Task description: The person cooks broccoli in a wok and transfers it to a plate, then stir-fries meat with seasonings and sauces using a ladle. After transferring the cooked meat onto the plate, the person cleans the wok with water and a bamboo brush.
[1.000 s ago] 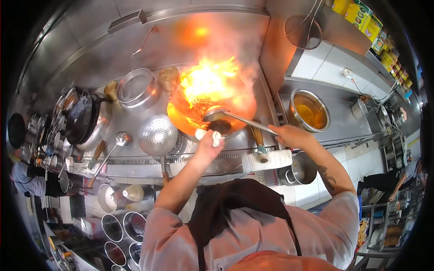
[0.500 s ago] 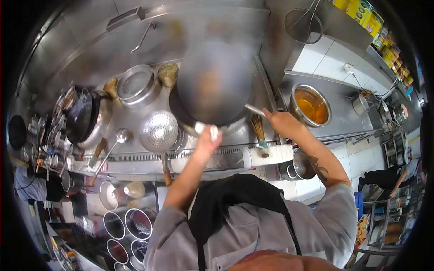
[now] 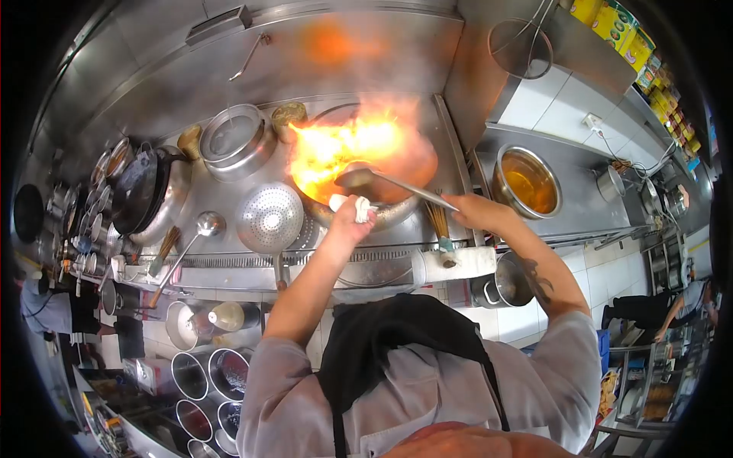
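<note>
Bright flames (image 3: 343, 149) fill much of the wok (image 3: 418, 162) on the stove in front of me. My left hand (image 3: 354, 219) is closed around a folded white cloth (image 3: 365, 206) at the wok's near edge. Whatever handle lies under the cloth is hidden. In my right hand (image 3: 482, 214) is the long handle of a wok ladle (image 3: 356, 179). Its dark bowl hangs over the near part of the wok, beside the fire. The food inside is hidden by flame and glare.
Left of the wok are a perforated skimmer (image 3: 270, 218), a steel pot with a strainer (image 3: 237, 142) and another ladle (image 3: 210, 224). A bamboo brush (image 3: 438, 225) stands close to my right hand. A bowl of amber liquid (image 3: 527, 183) sits right. Other people (image 3: 50, 305) stand nearby.
Flames have flared up inside the wok. The wok, raised and blurred before, has come down onto the stove. The ladle's bowl now shows over it, and my right hand has shifted slightly.
</note>
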The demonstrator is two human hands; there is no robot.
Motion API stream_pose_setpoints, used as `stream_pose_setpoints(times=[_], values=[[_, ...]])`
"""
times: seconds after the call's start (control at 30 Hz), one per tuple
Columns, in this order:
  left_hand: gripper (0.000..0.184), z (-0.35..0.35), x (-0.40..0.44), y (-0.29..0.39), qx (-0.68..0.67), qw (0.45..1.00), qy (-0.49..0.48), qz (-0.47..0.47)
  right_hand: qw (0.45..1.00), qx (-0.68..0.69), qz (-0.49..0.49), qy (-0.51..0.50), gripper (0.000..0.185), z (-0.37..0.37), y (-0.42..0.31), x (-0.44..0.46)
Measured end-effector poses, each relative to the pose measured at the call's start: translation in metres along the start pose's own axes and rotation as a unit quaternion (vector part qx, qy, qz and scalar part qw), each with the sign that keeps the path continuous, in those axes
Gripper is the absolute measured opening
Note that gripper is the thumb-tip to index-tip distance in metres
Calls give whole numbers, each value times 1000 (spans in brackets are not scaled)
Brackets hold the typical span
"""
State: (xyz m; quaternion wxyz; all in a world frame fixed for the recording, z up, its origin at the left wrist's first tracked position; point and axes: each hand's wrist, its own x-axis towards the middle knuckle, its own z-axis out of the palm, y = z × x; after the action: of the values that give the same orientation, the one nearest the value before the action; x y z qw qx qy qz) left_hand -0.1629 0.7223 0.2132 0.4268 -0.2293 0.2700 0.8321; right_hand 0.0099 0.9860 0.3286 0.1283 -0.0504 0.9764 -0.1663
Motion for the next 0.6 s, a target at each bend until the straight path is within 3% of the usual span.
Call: stream_pose_setpoints(times=[0.03,0.1,0.17,0.2,0.27,0.3,0.37,0.4,0.6], values=[[7,-6,7,-4,-4,1000,26,15,999,30,20,0,56,5,0,14],[12,-43,4,-38,1,999,-5,48,998,-30,45,27,54,16,-8,21],[13,-117,26,-75,38,996,-79,-2,993,-88,76,27,52,14,-18,17],[14,-114,-2,-84,67,992,-111,-9,991,-111,54,52,51,9,-19,12],[15,-88,-31,-84,93,995,-37,22,985,-152,9,82,50,9,-22,-4],[14,-95,-7,-75,145,984,-50,89,985,-155,22,78,38,6,-32,-9],[10,-62,-1,-34,83,993,-23,77,986,-140,33,82,38,17,-34,-13],[7,-24,-28,-14,-31,999,8,2,986,-138,38,90,38,15,-34,-12],[2,-12,-37,-6,-4,999,-23,35,982,-33,87,166,45,34,-28,-16]])
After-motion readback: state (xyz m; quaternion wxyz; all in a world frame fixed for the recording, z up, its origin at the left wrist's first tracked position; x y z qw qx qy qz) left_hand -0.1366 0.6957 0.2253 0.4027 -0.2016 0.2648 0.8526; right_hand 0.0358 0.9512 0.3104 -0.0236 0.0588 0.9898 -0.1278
